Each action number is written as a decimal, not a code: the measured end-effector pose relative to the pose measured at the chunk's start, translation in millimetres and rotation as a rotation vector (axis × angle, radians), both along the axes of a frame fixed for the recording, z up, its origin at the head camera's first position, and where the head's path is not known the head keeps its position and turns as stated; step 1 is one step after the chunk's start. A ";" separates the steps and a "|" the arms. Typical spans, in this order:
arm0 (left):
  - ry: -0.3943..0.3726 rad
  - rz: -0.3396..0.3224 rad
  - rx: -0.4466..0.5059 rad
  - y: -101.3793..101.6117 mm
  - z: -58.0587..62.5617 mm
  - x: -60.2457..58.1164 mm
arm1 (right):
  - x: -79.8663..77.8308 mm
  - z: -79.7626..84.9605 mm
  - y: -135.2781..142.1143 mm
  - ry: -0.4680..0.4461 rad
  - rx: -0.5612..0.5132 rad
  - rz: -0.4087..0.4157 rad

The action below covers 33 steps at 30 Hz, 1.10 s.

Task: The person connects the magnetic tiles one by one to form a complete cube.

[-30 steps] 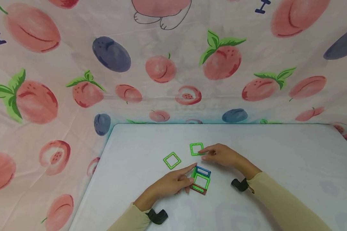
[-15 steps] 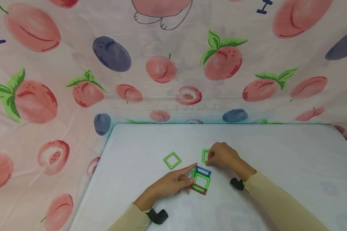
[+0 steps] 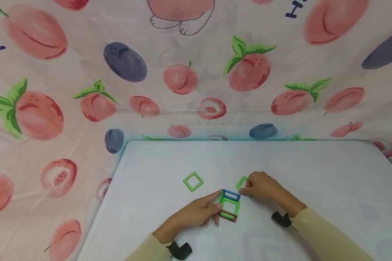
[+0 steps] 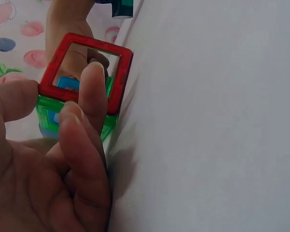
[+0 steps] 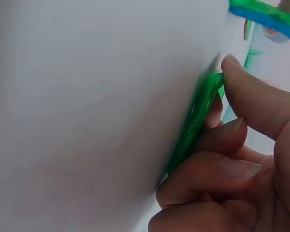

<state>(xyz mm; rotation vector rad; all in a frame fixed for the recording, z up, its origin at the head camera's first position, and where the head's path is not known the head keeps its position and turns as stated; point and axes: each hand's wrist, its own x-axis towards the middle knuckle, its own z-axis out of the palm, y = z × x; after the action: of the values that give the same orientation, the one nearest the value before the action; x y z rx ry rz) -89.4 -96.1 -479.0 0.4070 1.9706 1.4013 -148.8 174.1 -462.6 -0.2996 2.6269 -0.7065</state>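
In the head view, a small box of magnetic tiles (image 3: 237,209) stands on the white table, its frames green, blue and red. My left hand (image 3: 196,214) holds it from the left, index finger stretched toward the blue frame and thumb at the near left edge. The left wrist view shows the thumb at a corner of the red tile (image 4: 122,79) and other fingers in front of it. Just right of the box, my right hand (image 3: 262,185) pinches a green square tile (image 5: 195,121), tilted with one edge close to the table; fingers cover part of it.
Another green square tile (image 3: 197,186) lies flat on the table, behind and left of the box. A fruit-printed cloth (image 3: 196,47) hangs beyond the table's back edge and down its left side. Each wrist wears a black camera mount (image 3: 180,251).
My right hand has gone from touching the flat green tile to gripping it, drawing it right and nearer, and tilting it up. The left hand and box have shifted slightly right.
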 end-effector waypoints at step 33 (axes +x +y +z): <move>-0.043 0.006 0.041 6.2 3.4 7.4 | 47.3 11.9 15.1 -0.277 -0.468 -0.045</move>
<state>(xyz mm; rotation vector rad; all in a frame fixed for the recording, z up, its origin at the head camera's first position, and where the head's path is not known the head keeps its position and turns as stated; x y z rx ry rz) -82.0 -89.9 -475.5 0.3865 1.9128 1.4440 -101.5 189.2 -450.8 -0.2508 2.1904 -1.2798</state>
